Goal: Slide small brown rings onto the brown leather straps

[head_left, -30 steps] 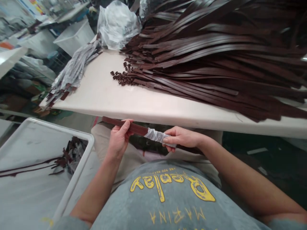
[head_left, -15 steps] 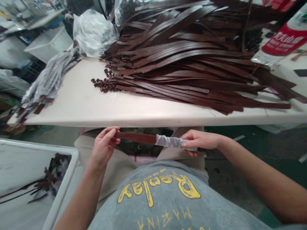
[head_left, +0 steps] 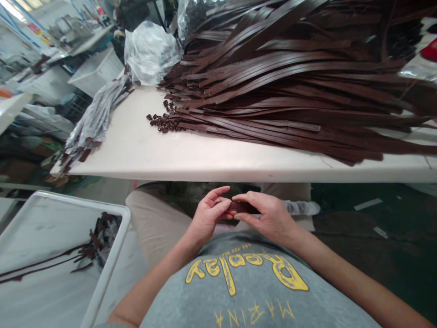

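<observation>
Between my hands, above my lap, is a dark brown leather strap (head_left: 243, 207). My left hand (head_left: 210, 212) pinches the strap's end between thumb and fingers, with the index finger stretched out. Close beside it, my right hand (head_left: 268, 214) grips the strap, thumb below and fingers above. A crinkled pale plastic sleeve (head_left: 302, 207) sticks out to the right behind my right hand. The part of the strap under my right palm is hidden. On the white table (head_left: 164, 159) in front lies a large pile of similar brown straps (head_left: 273, 105).
Several plastic-sleeved straps (head_left: 99, 114) lie at the table's left end. A crumpled clear plastic bag (head_left: 150, 52) stands behind them. At lower left is a white bin (head_left: 126, 218) holding brown scraps (head_left: 99, 241). A bottle (head_left: 423, 64) is partly visible at the right edge.
My hands have come together: the left moved right along the strap, and the right now grips nearer the strap's end. The plastic sleeve now lies right of my right hand. The view shifted left.
</observation>
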Motion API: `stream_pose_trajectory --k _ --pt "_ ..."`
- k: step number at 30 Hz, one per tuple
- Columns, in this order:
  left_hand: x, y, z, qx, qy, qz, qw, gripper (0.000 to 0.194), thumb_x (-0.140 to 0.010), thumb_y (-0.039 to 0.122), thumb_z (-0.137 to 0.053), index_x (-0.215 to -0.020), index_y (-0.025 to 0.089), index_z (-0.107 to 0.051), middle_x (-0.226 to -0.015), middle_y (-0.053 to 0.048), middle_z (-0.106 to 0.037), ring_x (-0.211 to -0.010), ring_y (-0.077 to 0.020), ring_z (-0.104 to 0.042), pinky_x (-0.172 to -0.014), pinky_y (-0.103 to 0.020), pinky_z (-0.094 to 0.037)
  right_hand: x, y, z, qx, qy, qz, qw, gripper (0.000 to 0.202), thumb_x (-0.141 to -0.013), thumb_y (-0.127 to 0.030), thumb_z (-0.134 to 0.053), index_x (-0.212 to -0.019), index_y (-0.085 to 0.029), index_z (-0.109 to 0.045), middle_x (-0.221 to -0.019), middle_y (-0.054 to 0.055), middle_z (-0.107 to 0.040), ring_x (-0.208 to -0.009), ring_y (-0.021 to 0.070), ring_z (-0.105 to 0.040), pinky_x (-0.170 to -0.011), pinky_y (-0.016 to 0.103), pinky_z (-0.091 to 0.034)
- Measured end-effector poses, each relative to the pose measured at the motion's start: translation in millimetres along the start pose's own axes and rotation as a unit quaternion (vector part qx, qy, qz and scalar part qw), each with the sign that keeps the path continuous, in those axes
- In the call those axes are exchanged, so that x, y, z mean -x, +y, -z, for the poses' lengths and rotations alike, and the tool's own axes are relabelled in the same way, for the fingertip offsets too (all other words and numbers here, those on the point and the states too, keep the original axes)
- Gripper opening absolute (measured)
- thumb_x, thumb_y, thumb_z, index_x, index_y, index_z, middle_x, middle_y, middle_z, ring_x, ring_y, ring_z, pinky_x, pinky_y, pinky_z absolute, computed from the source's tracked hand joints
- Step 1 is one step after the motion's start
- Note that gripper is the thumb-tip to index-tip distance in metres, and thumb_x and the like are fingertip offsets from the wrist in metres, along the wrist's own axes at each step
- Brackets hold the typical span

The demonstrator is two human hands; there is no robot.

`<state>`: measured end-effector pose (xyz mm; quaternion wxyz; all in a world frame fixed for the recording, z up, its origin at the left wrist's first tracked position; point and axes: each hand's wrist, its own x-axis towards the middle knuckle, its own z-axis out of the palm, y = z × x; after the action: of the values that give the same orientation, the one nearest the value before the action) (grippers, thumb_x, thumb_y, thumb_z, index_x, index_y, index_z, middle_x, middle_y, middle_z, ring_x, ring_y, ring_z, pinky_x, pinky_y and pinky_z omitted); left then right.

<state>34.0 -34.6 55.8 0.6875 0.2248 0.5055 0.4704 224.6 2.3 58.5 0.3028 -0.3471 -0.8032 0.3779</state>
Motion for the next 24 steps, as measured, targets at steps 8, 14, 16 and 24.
stream_pose_trajectory --k 8,14,16,24 --pt "6.5 15.3 27.5 -0.042 0.014 -0.005 0.999 0.04 -0.075 0.052 -0.075 -0.089 0.014 -0.071 -0.078 -0.006 -0.075 -0.069 -0.0146 -0.071 -0.063 -0.021 -0.055 -8.7 5.6 -8.8 -0.04 0.04 0.016 0.998 0.014 -0.094 -0.025 -0.063 -0.106 -0.023 -0.068 -0.087 0.0 -0.069 -0.076 0.0167 -0.065 -0.069 0.029 -0.048" --pt "4.4 12.7 26.3 -0.085 0.018 -0.018 0.996 0.027 -0.077 0.041 -0.074 -0.079 0.014 -0.073 -0.069 -0.003 -0.072 -0.065 -0.0102 -0.064 -0.066 -0.02 -0.052 -13.9 5.2 -20.5 -0.034 0.069 0.041 0.996 0.014 -0.095 -0.027 -0.064 -0.107 -0.021 -0.068 -0.087 0.002 -0.068 -0.076 0.0184 -0.063 -0.068 0.031 -0.05" --pt "3.0 11.6 24.7 -0.077 0.022 -0.019 0.997 0.027 -0.077 0.041 -0.073 -0.079 0.014 -0.073 -0.07 -0.003 -0.072 -0.066 -0.0105 -0.063 -0.067 -0.02 -0.05 -16.8 8.5 -25.2 -0.042 0.079 0.054 0.995 0.015 -0.096 -0.028 -0.064 -0.109 -0.022 -0.069 -0.091 0.004 -0.068 -0.079 0.0192 -0.064 -0.071 0.031 -0.052" --pt "10.9 19.0 24.0 -0.233 0.061 -0.06 0.969 0.043 -0.072 0.059 -0.07 -0.063 0.017 -0.068 -0.062 -0.002 -0.064 -0.063 -0.0158 -0.057 -0.062 -0.027 -0.048 -16.7 -0.6 -41.7 -0.008 0.109 0.055 0.992 0.031 -0.102 -0.045 -0.054 -0.104 -0.021 -0.074 -0.08 0.004 -0.07 -0.068 0.0173 -0.065 -0.059 0.027 -0.051"
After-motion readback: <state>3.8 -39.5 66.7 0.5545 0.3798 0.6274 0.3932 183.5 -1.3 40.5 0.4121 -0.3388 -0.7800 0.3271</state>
